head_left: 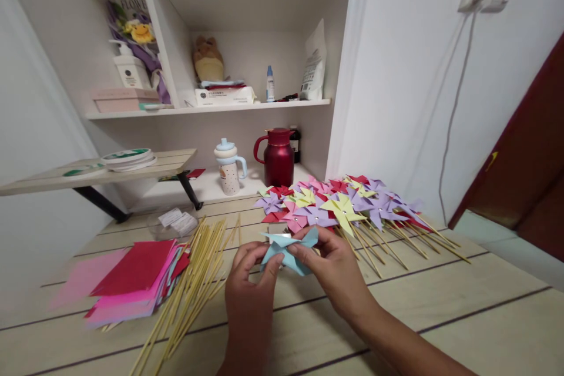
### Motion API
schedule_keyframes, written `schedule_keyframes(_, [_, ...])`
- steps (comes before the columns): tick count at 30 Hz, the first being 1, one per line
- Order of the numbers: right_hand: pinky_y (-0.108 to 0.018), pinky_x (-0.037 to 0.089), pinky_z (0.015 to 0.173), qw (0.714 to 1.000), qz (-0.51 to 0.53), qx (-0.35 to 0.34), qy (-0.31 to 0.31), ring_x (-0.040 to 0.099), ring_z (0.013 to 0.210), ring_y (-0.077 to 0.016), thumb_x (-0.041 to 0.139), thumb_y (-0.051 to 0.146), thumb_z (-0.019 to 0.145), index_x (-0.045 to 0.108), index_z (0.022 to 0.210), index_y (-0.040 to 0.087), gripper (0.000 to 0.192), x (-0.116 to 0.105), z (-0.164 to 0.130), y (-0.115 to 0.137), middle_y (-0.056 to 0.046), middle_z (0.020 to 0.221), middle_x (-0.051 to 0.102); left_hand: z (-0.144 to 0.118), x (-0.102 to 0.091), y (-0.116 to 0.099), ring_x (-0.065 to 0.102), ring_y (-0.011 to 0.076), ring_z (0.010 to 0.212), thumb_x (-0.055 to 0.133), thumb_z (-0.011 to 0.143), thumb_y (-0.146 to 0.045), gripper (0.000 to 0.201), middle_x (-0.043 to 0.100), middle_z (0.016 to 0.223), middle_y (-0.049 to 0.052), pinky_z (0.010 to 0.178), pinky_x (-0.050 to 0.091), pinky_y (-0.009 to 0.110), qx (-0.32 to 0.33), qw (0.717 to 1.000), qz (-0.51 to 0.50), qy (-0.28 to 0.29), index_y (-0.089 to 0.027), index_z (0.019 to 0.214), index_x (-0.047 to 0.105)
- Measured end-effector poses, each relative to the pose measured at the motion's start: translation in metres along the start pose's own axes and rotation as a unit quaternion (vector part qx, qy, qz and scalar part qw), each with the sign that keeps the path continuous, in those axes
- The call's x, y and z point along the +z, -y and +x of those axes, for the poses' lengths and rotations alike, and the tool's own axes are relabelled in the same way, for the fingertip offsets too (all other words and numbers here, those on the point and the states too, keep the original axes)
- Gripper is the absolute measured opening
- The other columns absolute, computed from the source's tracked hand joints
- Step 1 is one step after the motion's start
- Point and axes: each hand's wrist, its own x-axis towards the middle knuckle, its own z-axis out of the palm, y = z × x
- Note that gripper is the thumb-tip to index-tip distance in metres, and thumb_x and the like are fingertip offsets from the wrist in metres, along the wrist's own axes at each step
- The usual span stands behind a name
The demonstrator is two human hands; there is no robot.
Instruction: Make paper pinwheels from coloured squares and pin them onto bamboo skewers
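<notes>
A light blue paper pinwheel is held above the table between both hands, its corners folded in toward the middle. My left hand pinches its left side between thumb and fingers. On the other side, my right hand grips the paper, with the thumb near its centre. Part of a small white object shows just behind the pinwheel; its kind is hidden. Finished pinwheels on sticks, in purple, yellow, pink and red, lie heaped behind and right of my hands.
Left of my hands lie thin wooden sticks and a stack of coloured paper. A clear box sits behind the paper. Farther back stand a red jug, a cup with a handle and a small raised shelf.
</notes>
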Motion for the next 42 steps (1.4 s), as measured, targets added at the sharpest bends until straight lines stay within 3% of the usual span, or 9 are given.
schedule_keyframes(8, [-0.027,0.045,0.063,0.999,-0.039,-0.016,0.015,0.058,0.070,-0.0162,0.073,0.027,0.075,0.069,0.079,0.021,0.008,0.001,-0.001,0.001,0.000,0.075,0.068,-0.001,0.001,-0.004,0.062,0.0157,0.086,0.071,0.078,-0.028,0.005,0.065,0.086,0.000,0.080,0.047,0.024,0.014,1.000,-0.002,0.024,-0.023,0.075,0.072])
schedule_keyframes(12, [-0.028,0.048,0.068,0.999,-0.027,-0.017,0.021,0.061,0.078,-0.0172,0.073,0.022,0.073,0.068,0.105,0.025,0.032,0.002,-0.001,0.002,0.000,0.090,0.071,0.000,-0.001,-0.001,0.064,0.0161,0.088,0.070,0.079,-0.027,0.006,0.068,0.090,0.000,0.079,0.049,0.024,0.030,0.999,0.021,0.031,-0.025,0.081,0.074])
schedule_keyframes(15, [-0.029,0.049,0.069,0.998,-0.044,-0.032,0.031,0.063,0.077,-0.0180,0.071,0.021,0.075,0.071,0.097,0.024,0.022,0.001,-0.003,0.003,-0.001,0.087,0.072,0.000,-0.005,0.000,0.065,0.0165,0.089,0.069,0.081,-0.025,0.006,0.068,0.092,0.000,0.080,0.050,0.025,0.098,0.993,0.071,0.013,-0.026,0.082,0.074])
schedule_keyframes(18, [-0.030,0.048,0.068,0.990,-0.084,-0.112,0.020,0.063,0.074,-0.0184,0.068,0.017,0.077,0.067,0.078,0.023,0.006,0.000,-0.006,0.003,0.000,0.078,0.070,-0.002,-0.010,-0.003,0.064,0.0166,0.089,0.065,0.083,-0.018,0.013,0.068,0.091,-0.001,0.080,0.049,0.027,0.197,0.969,0.150,0.002,-0.027,0.086,0.073])
schedule_keyframes(22, [-0.033,0.048,0.078,0.961,-0.098,-0.258,0.011,0.065,0.081,-0.0179,0.065,0.009,0.081,0.064,0.084,0.025,0.017,-0.002,-0.009,-0.001,0.001,0.083,0.072,-0.003,-0.017,-0.008,0.060,0.0161,0.092,0.059,0.084,-0.007,0.026,0.067,0.094,0.000,0.087,0.045,0.030,0.362,0.909,0.208,-0.009,-0.025,0.099,0.070])
schedule_keyframes(25, [-0.033,0.048,0.083,0.945,-0.112,-0.308,0.011,0.064,0.084,-0.0173,0.065,0.006,0.082,0.064,0.090,0.027,0.023,-0.003,-0.008,-0.004,0.002,0.084,0.072,-0.001,-0.018,-0.012,0.057,0.0164,0.092,0.058,0.085,-0.006,0.023,0.065,0.095,0.002,0.091,0.043,0.030,0.430,0.877,0.212,-0.023,-0.020,0.099,0.069])
schedule_keyframes(29, [-0.032,0.049,0.080,0.942,-0.125,-0.312,0.002,0.064,0.089,-0.0189,0.065,0.006,0.081,0.065,0.100,0.029,0.030,-0.003,-0.006,-0.003,0.001,0.084,0.071,0.002,-0.017,-0.019,0.057,0.0162,0.090,0.055,0.089,-0.009,0.019,0.066,0.091,0.003,0.091,0.043,0.030,0.449,0.864,0.225,-0.036,-0.019,0.096,0.069])
schedule_keyframes(33, [-0.036,0.048,0.086,0.929,-0.125,-0.345,0.038,0.065,0.078,-0.0165,0.064,0.004,0.083,0.066,0.093,0.027,0.025,-0.004,-0.005,0.002,0.002,0.081,0.072,0.003,-0.018,-0.025,0.057,0.0157,0.088,0.054,0.091,-0.011,0.018,0.066,0.089,0.002,0.089,0.043,0.031,0.466,0.853,0.232,-0.037,-0.019,0.095,0.069])
schedule_keyframes(42, [-0.039,0.047,0.091,0.911,-0.137,-0.386,0.041,0.067,0.076,-0.0157,0.063,-0.001,0.081,0.066,0.094,0.025,0.029,-0.005,-0.006,0.006,0.002,0.082,0.072,0.000,-0.018,-0.018,0.058,0.0156,0.091,0.055,0.088,-0.009,0.019,0.064,0.092,0.003,0.090,0.043,0.029,0.433,0.876,0.208,-0.026,-0.020,0.097,0.069])
